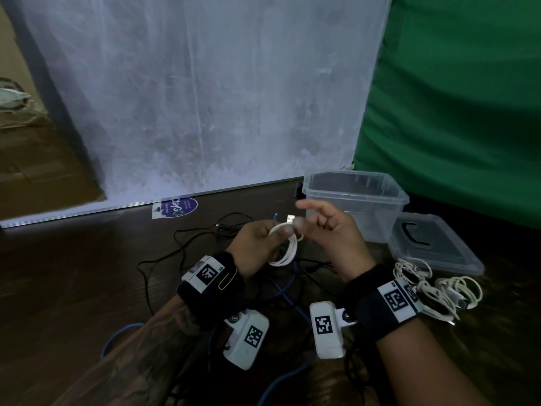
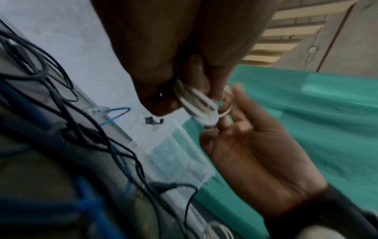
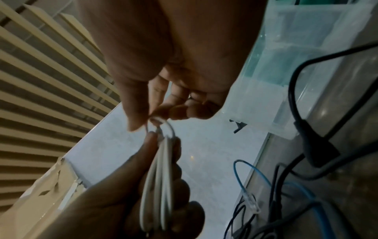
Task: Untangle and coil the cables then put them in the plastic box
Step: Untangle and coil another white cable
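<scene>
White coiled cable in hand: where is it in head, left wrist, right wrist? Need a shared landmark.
Head: white coiled cable at centre, gripped by the left hand, right hand pinching its end.
Left wrist: just right of centre.
Right wrist: lower centre.
Landmark: clear plastic box.

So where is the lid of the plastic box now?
In the head view the lid lies flat on the table, right of the plastic box, behind the white coiled cables.

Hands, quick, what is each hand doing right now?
Left hand: grips the coiled white cable.
Right hand: pinches the free end loop of that cable at the top of the coil.
</scene>
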Demonstrator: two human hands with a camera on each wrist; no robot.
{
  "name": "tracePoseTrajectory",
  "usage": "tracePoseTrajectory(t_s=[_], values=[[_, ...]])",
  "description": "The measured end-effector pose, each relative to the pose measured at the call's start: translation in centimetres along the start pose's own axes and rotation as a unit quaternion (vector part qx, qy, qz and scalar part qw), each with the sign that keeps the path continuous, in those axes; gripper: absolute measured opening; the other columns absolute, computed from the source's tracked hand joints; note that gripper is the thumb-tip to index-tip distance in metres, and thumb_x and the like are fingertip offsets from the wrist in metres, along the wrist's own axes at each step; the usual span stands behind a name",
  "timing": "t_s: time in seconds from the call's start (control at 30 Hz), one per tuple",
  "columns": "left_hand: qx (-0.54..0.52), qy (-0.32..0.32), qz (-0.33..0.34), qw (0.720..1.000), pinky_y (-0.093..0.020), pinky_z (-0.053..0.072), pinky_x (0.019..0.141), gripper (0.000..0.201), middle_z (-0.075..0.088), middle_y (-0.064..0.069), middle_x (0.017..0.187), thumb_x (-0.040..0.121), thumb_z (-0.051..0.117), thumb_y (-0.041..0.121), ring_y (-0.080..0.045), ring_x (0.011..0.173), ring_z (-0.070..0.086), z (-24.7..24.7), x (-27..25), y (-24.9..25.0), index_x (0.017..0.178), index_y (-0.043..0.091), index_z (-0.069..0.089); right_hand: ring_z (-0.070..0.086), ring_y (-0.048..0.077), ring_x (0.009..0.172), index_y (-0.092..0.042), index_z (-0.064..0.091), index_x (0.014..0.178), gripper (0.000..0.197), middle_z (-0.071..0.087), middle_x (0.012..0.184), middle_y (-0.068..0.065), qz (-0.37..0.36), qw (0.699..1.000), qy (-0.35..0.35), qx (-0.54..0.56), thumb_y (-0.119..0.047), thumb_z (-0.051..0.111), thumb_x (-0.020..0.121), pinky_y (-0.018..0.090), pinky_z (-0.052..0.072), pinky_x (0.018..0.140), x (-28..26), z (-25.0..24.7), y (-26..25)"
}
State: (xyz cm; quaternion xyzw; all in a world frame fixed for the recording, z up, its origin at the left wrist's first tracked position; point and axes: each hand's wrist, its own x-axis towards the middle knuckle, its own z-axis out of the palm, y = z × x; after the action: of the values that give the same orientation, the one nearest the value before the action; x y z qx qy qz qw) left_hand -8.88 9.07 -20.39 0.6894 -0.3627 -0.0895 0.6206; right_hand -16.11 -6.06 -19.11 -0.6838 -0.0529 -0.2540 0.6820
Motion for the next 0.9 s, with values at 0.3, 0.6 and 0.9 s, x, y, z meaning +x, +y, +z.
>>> tracePoseTrajectory(t_s=[0.3,0.6,0.9], values=[[-0.081,-0.028,-0.061,0.994,-0.019,0.029,0.044,0.016,0.042,-0.001,0.052,0.094,0.056,0.016,-0.009,0.045,0.034,0.5,-0.1,0.1,0.083,0.005,0.059,0.063,0.009,0.074,-0.017,0.076,0.092,0.015,0.073,0.082,0.001,0.059,0.996,0.052,-0.03,-0.015,0.062,0.095,0.02,0.047,0.066,0.2,-0.7,-0.1],[-0.212,-0.035,-0.104,0.971,-0.015,0.027,0.041,0.02,0.033,0.001,0.055,0.101,0.037,0.007,-0.005,0.045,0.028,1.2,0.2,0.4,0.083,0.003,0.047,0.058,0.009,0.068,-0.016,0.072,0.087,0.013,0.066,0.071,-0.002,-0.002,0.985,0.173,0.0,-0.016,0.062,0.095,0.021,0.043,0.061,0.7,-1.8,-0.6],[-0.327,-0.023,-0.05,0.944,-0.03,0.049,0.059,0.016,0.049,-0.009,0.069,0.093,0.052,0.012,-0.019,0.06,0.051,0.3,0.0,1.2,0.077,0.009,0.053,0.065,0.007,0.068,-0.012,0.072,0.095,0.019,0.074,0.08,0.001,0.049,0.997,-0.007,-0.064,0.003,0.062,0.089,0.019,0.05,0.062,0.2,-1.4,0.2]])
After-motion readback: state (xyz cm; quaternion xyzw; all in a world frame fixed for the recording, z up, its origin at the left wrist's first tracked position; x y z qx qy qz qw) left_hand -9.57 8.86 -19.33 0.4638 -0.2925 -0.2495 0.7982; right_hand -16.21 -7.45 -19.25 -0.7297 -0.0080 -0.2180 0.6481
